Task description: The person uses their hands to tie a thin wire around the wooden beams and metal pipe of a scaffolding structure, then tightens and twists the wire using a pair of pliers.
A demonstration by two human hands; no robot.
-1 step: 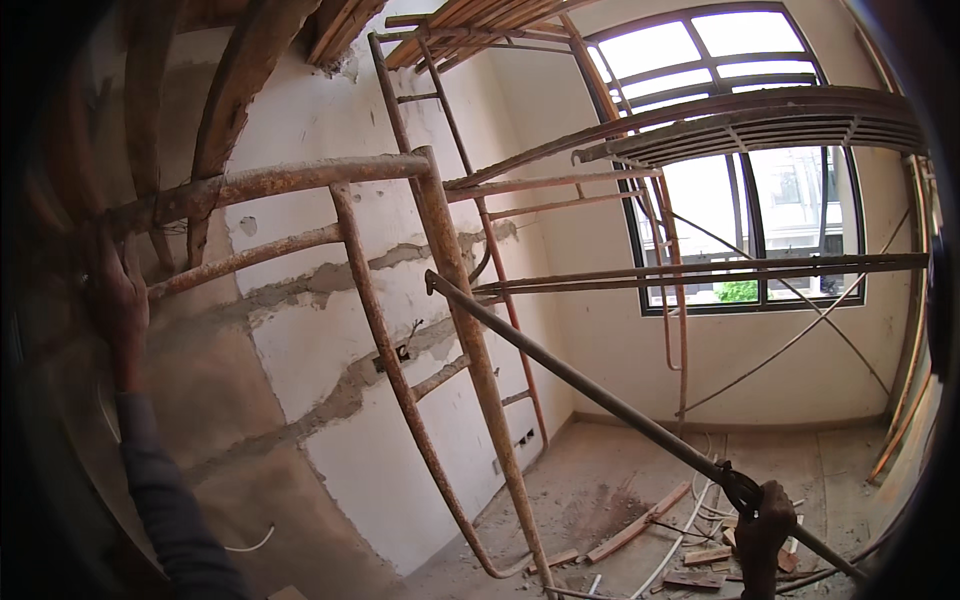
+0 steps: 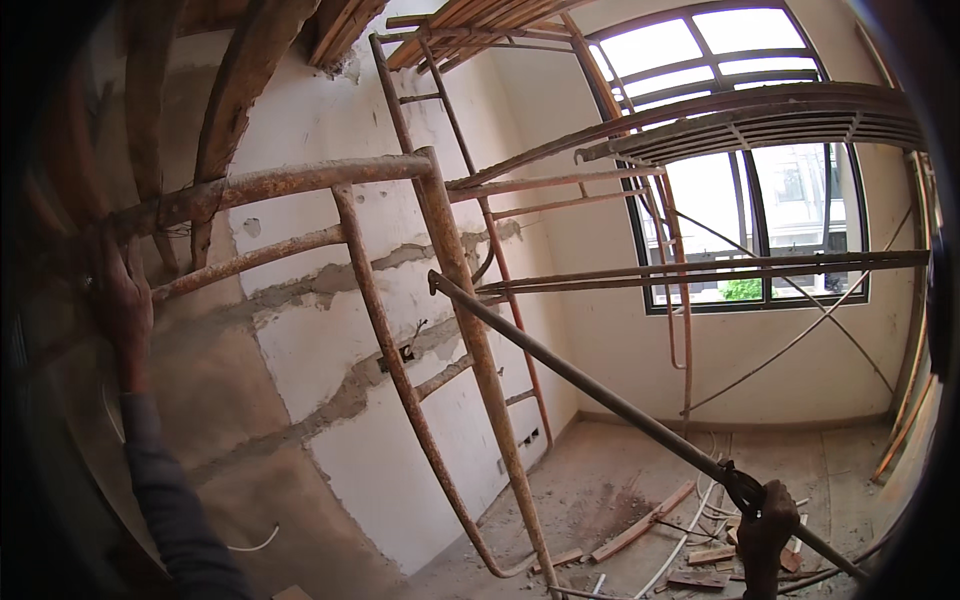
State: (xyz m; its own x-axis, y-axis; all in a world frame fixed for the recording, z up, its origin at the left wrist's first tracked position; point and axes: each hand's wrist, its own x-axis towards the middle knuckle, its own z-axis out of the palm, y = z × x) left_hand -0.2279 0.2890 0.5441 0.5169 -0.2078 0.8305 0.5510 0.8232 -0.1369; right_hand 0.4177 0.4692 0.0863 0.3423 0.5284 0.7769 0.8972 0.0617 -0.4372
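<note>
My left hand is raised at the left, fingers wrapped on a rusty horizontal tube of a welded scaffold frame. Wooden planks cross that tube above my hand. At the lower right, my right hand is closed on a grey metal pole, just below a dark looped fitting whose exact kind I cannot make out. The pole slants up to the left, its upper end in front of the frame's upright.
More scaffolding spans the window wall, with crossed braces below. Timber rests high up. Wood scraps and white conduit lie on the dusty floor. The left wall has patched plaster channels.
</note>
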